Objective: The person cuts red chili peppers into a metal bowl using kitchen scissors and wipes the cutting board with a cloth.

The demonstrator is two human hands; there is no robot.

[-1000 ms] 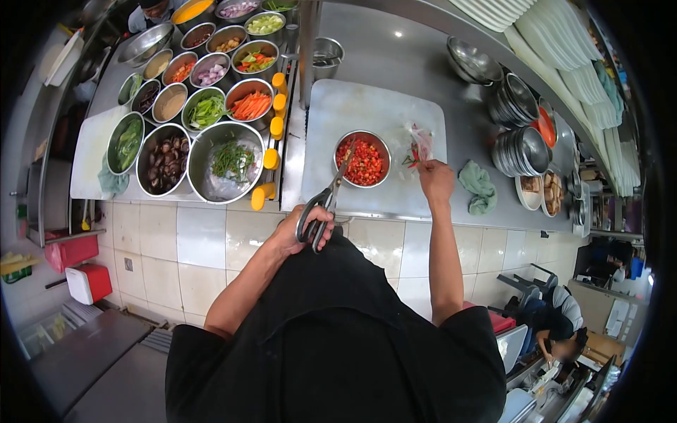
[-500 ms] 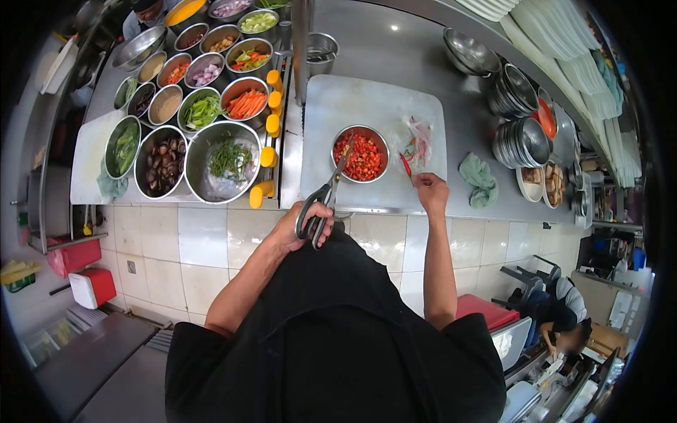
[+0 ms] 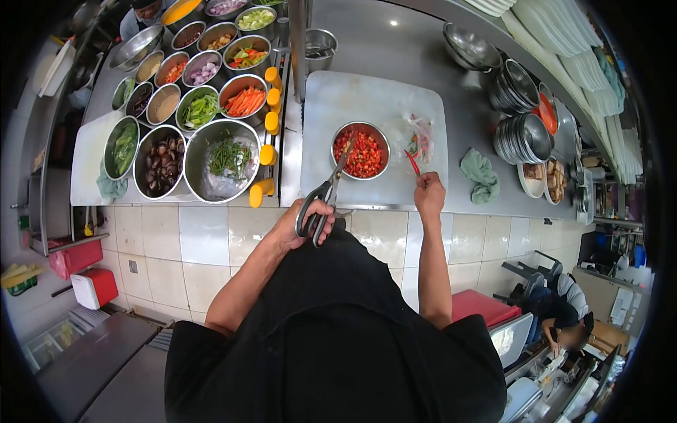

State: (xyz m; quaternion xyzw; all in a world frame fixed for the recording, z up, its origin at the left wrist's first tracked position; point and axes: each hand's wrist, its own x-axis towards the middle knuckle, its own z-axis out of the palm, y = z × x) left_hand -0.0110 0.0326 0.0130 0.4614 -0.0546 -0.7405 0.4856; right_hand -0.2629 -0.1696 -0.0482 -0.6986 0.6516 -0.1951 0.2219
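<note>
Head view: the right hand [image 3: 429,194] pinches a red chilli [image 3: 413,163] over the cutting board [image 3: 374,99]; likely light, slick, bendable, best held by one end. The left hand [image 3: 300,224] grips scissors [image 3: 327,193], blades over the chopped-chilli bowl [image 3: 362,178].

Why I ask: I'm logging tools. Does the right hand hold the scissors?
No, the scissors are in the left hand, while the right hand holds a red chili.

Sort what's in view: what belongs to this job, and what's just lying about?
In use:
scissors in the left hand
red chili in the right hand
bowl of chopped chilies
clear plastic
cutting board

Apparently lying about:
green cloth
stacked metal bowls
white plates
</note>
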